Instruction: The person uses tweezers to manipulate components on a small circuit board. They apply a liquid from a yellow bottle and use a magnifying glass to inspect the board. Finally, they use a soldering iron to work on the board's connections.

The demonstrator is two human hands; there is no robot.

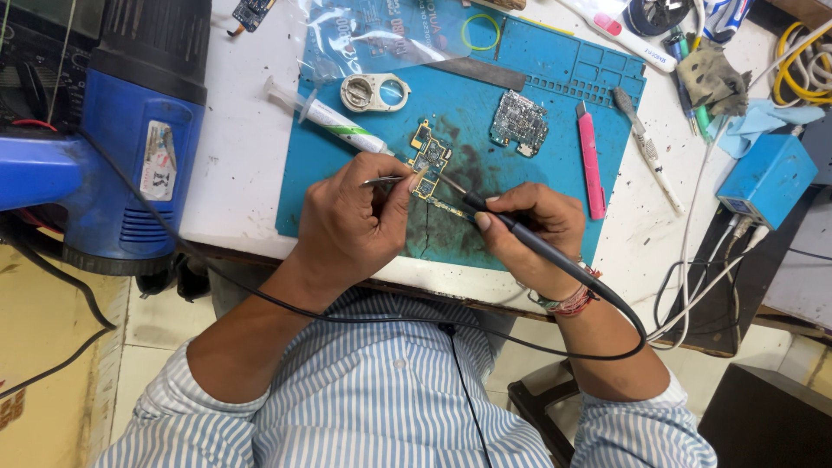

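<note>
The left hand (351, 227) pinches tweezers (386, 181) shut against the small circuit board (431, 169), which looks light, stiff and fragile, best held by its edges. Right of the board, the right hand (537, 234) has its grip closed around a soldering iron (520, 236). The board lies mid blue mat (555, 87) on the white counter (234, 165).

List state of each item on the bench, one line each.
Left hand: grips tweezers, tips at the board.
Right hand: grips soldering iron, tip on the board.
Board: flat on blue mat.
Second board: lying loose, untouched.
Syringe: lying on mat edge.
Pink knife: lying flat, untouched.
</note>
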